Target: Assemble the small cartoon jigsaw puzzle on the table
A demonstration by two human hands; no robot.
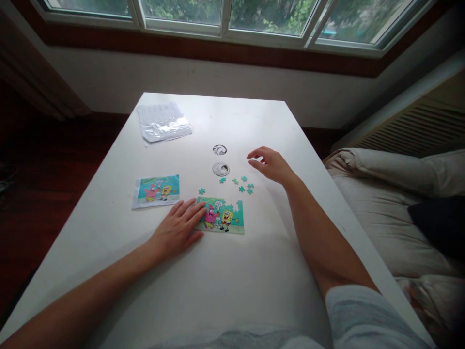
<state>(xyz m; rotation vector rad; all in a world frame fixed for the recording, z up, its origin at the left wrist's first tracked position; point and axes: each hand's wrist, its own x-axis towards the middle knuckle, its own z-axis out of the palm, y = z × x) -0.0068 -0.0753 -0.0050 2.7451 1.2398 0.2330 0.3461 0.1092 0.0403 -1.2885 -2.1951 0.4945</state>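
Observation:
A jigsaw puzzle (225,218) with cartoon figures on a teal ground lies on the white table; its upper right part has gaps. My left hand (178,225) rests flat, fingers stretched, with the fingertips on the puzzle's left edge. Beyond the puzzle are several loose puzzle pieces (241,189), and one more puzzle piece (202,191) sits near its upper left corner. Over the table to the right of the pieces hovers my right hand (271,165), fingers curved and thumb apart, holding nothing that shows. A picture card (158,190) with the same figures lies left of the puzzle.
Papers in a clear plastic sleeve (163,123) lie at the table's far left. A round metal cable cover (221,168) and a round hole (220,150) are set in the tabletop (225,281). A beige sofa (378,203) stands along the right side, and windows are behind.

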